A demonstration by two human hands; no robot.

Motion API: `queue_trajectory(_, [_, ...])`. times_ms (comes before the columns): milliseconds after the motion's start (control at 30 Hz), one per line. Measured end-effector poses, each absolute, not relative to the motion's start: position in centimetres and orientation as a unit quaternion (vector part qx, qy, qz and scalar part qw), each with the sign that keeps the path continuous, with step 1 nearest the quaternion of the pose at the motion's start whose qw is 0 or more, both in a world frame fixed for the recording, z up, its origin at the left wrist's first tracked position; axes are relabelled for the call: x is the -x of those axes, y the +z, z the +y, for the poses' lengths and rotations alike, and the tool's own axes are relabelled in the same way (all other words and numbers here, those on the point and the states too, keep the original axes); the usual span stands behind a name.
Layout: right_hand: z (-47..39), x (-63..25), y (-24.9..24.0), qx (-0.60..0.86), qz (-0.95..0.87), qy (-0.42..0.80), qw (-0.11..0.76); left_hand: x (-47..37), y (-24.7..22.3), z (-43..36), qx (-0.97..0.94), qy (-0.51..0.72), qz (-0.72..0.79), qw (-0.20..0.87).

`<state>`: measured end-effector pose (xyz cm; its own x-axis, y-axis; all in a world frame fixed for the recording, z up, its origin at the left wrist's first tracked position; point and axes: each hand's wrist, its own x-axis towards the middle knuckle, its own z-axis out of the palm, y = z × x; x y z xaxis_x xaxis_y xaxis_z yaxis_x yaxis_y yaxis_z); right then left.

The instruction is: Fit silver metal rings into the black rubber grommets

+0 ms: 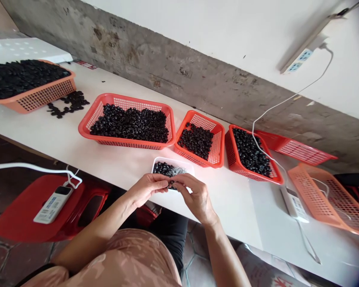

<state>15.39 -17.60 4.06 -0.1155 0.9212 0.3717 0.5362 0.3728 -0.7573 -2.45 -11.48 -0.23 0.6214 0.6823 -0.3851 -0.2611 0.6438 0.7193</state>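
Both hands meet at the table's front edge, over the near side of a white tray [190, 167] that holds black pieces [163, 168] and small silvery parts [178, 171]. My left hand [146, 188] pinches a small black piece [170, 184] between thumb and forefinger. Fingertips of my right hand [195, 194] close on the same spot from the other side; whether they grip this piece or another is too small to tell. Behind the tray stand a wide red basket [127, 143] and a smaller red basket [197, 159], both with black pieces.
Another red basket of black pieces [251, 153] stands to the right, beside orange baskets [314, 195] and a white power strip [297, 205]. At far left, an orange basket [44, 93] is heaped with black parts. A red stool [20, 211] holds another strip [53, 204]. A cable hangs across the right side.
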Motion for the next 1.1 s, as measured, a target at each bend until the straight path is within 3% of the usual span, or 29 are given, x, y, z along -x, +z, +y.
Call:
queue_trajectory(533, [-17.8, -15.0, 3.6, 0.519, -0.738, 0.165, 0.398, 2.6, 0.6, -12.1, -0.338, 0.324, 0.305, 0.829])
queue_trajectory(933, [-18.5, -13.7, 0.5, 0.520, -0.748, -0.031, 0.411, 1.9, 0.1, -12.9, -0.271, 0.359, 0.314, 0.836])
queue_trajectory(1100, [-18.6, -13.3, 0.6, 0.533, -0.735, -0.036, 0.417, 2.1, 0.5, -12.8, -0.339, 0.332, 0.321, 0.820])
